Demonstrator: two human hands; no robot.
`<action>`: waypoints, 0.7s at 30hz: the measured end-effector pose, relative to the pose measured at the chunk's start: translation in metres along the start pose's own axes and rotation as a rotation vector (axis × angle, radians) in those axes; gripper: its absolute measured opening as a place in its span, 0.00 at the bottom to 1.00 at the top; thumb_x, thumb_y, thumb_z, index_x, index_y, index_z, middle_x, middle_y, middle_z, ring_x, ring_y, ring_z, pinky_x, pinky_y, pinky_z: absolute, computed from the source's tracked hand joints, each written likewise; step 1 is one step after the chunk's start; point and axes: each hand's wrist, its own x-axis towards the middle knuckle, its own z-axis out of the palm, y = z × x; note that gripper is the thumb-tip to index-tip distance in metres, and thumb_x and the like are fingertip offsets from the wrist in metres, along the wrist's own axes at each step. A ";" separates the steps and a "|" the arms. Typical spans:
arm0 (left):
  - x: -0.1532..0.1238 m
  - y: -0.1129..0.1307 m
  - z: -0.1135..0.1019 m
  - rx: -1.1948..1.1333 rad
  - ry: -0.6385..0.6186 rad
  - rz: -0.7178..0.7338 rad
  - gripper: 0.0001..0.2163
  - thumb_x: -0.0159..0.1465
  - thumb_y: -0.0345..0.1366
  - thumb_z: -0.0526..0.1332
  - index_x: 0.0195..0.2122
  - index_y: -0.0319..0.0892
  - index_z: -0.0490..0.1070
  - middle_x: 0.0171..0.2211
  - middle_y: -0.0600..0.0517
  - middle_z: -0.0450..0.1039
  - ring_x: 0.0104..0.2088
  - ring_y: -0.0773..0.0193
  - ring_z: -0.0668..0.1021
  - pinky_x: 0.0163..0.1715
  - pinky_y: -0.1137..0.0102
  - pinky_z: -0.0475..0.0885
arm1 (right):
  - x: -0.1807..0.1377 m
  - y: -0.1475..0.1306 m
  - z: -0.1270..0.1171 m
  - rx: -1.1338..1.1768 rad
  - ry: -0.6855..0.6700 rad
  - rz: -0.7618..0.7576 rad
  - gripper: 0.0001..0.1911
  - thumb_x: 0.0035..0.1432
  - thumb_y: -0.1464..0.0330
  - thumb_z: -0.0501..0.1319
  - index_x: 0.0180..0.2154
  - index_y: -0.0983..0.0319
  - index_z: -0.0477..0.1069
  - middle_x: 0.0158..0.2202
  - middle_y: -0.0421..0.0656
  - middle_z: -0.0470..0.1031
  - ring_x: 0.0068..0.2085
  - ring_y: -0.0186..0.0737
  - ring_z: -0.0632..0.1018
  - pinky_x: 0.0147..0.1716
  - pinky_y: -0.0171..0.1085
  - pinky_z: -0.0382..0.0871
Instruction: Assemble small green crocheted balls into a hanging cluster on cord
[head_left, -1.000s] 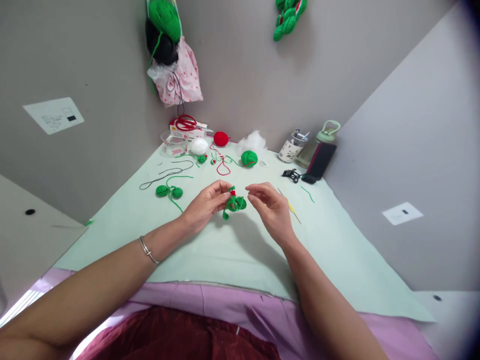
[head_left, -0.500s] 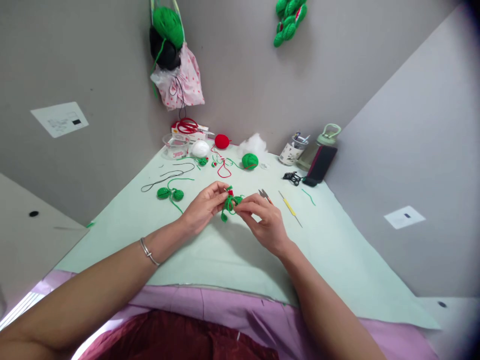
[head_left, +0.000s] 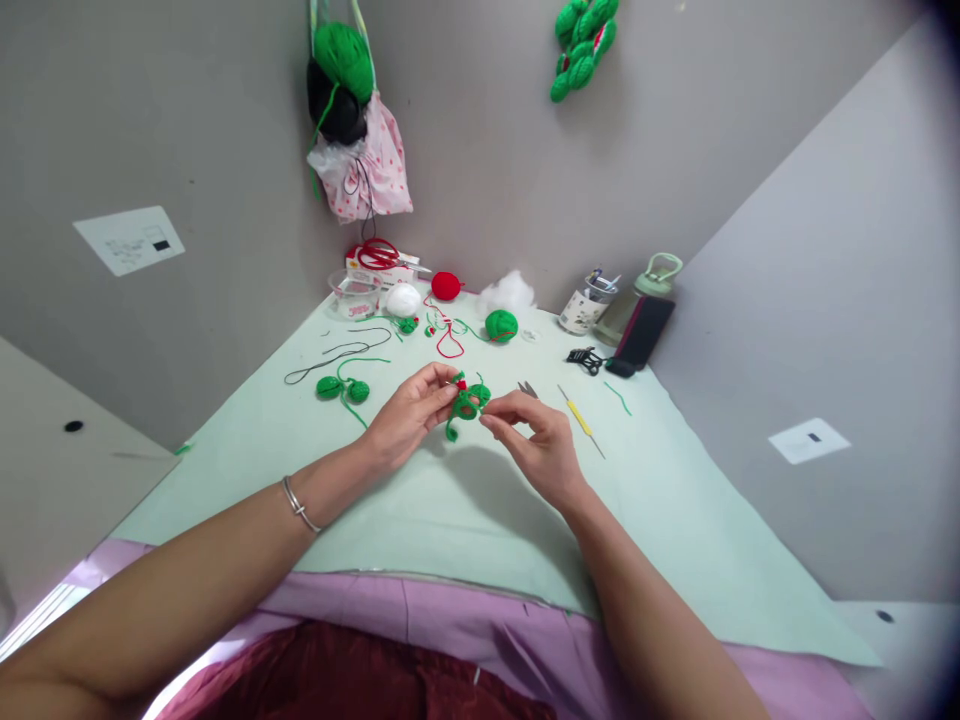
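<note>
Our left hand point(head_left: 409, 412) holds green knitting point(head_left: 466, 402), shaped but seemingly unfinished; we can't tell if our right hand point(head_left: 541, 448) grips it.

The pale green desk point(head_left: 697, 540) is dotted with a yellow-handled tool point(head_left: 580, 417), two small green balls point(head_left: 328, 387), a red yarn ball point(head_left: 446, 286), a green yarn ball point(head_left: 501, 326), white stuffing point(head_left: 511, 292) and a pen cup point(head_left: 582, 309).
</note>
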 end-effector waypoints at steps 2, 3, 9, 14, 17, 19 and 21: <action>0.000 0.000 0.000 -0.002 0.001 -0.003 0.10 0.61 0.34 0.67 0.40 0.41 0.68 0.36 0.54 0.73 0.38 0.67 0.79 0.46 0.69 0.73 | 0.000 0.000 0.000 -0.006 -0.045 -0.006 0.03 0.62 0.69 0.64 0.34 0.61 0.75 0.31 0.41 0.77 0.29 0.32 0.75 0.31 0.34 0.70; 0.000 0.000 -0.001 -0.002 0.002 -0.003 0.10 0.61 0.34 0.67 0.40 0.41 0.68 0.36 0.54 0.73 0.38 0.67 0.80 0.46 0.70 0.73 | -0.001 -0.001 0.000 -0.007 -0.071 -0.010 0.03 0.62 0.69 0.63 0.34 0.61 0.75 0.32 0.42 0.77 0.30 0.33 0.75 0.32 0.34 0.70; 0.000 -0.001 -0.001 -0.006 0.010 0.003 0.09 0.61 0.34 0.67 0.40 0.41 0.69 0.36 0.54 0.73 0.37 0.68 0.79 0.44 0.71 0.72 | -0.001 -0.003 0.000 0.025 -0.091 0.054 0.05 0.62 0.66 0.64 0.34 0.60 0.75 0.31 0.41 0.78 0.28 0.33 0.75 0.30 0.34 0.70; -0.001 0.000 0.001 0.019 0.004 -0.023 0.09 0.60 0.35 0.67 0.40 0.41 0.69 0.35 0.54 0.73 0.35 0.69 0.78 0.42 0.72 0.71 | 0.003 0.007 -0.001 0.047 0.080 0.218 0.06 0.62 0.64 0.62 0.35 0.60 0.73 0.28 0.39 0.76 0.26 0.32 0.74 0.29 0.34 0.70; -0.002 0.001 0.003 0.073 0.015 -0.038 0.09 0.60 0.35 0.67 0.40 0.41 0.70 0.36 0.54 0.72 0.35 0.70 0.76 0.39 0.74 0.70 | 0.003 0.012 -0.001 0.058 0.060 0.234 0.05 0.59 0.66 0.64 0.38 0.60 0.75 0.32 0.41 0.78 0.29 0.34 0.75 0.31 0.35 0.72; -0.003 0.002 0.005 0.103 0.014 -0.044 0.09 0.60 0.36 0.67 0.39 0.40 0.70 0.36 0.54 0.72 0.36 0.70 0.76 0.40 0.73 0.70 | 0.004 0.012 0.000 0.071 0.060 0.238 0.05 0.58 0.67 0.64 0.37 0.60 0.76 0.33 0.42 0.79 0.31 0.35 0.76 0.33 0.36 0.73; -0.004 0.002 0.006 0.125 0.001 -0.048 0.10 0.60 0.37 0.68 0.39 0.40 0.70 0.36 0.53 0.72 0.36 0.69 0.76 0.41 0.71 0.71 | 0.003 0.011 0.001 0.073 0.078 0.238 0.04 0.58 0.68 0.63 0.35 0.60 0.76 0.33 0.42 0.79 0.31 0.36 0.77 0.34 0.37 0.74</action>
